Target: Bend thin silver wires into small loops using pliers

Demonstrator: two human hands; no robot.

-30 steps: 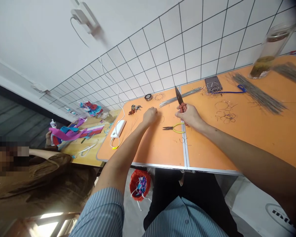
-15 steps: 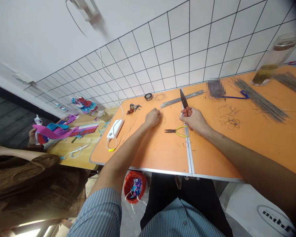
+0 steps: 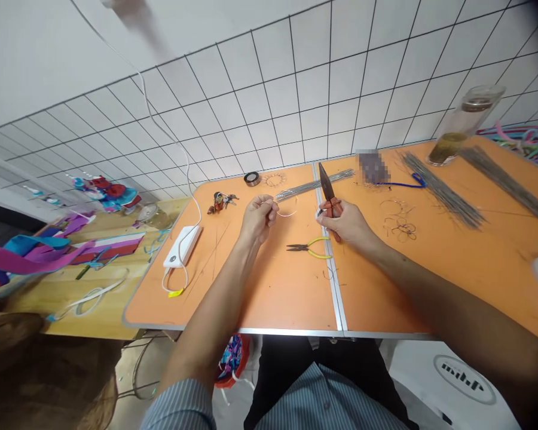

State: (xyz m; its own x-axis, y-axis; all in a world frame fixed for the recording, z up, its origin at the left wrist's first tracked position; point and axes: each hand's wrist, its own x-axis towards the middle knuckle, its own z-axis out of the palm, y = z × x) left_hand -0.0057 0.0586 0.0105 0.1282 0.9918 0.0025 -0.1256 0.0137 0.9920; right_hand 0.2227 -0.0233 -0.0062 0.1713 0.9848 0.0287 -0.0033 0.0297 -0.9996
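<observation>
My left hand point(image 3: 256, 216) is raised a little over the orange table point(image 3: 269, 286), fingers pinched on a thin wire ring point(image 3: 287, 210). My right hand point(image 3: 345, 222) is closed round the red handles of long-nose pliers point(image 3: 326, 186), whose dark jaws point up and away from me. Between my hands, flat on the table, lie small yellow-handled pliers point(image 3: 308, 246). A bundle of straight wires point(image 3: 314, 184) lies just beyond my hands.
A white power bank point(image 3: 182, 246) with its cable, a key bunch point(image 3: 219, 202) and a tape roll point(image 3: 251, 178) lie to the left. More wire bundles point(image 3: 439, 190), bent wire rings point(image 3: 399, 222) and a glass jar point(image 3: 462, 125) are to the right. Coloured ribbons cover a wooden table point(image 3: 72, 298) at far left.
My left hand lifted off the table with the wire ring pinched in it. My view swung right, so the person at the left has mostly left the picture. The right hand stays on the pliers.
</observation>
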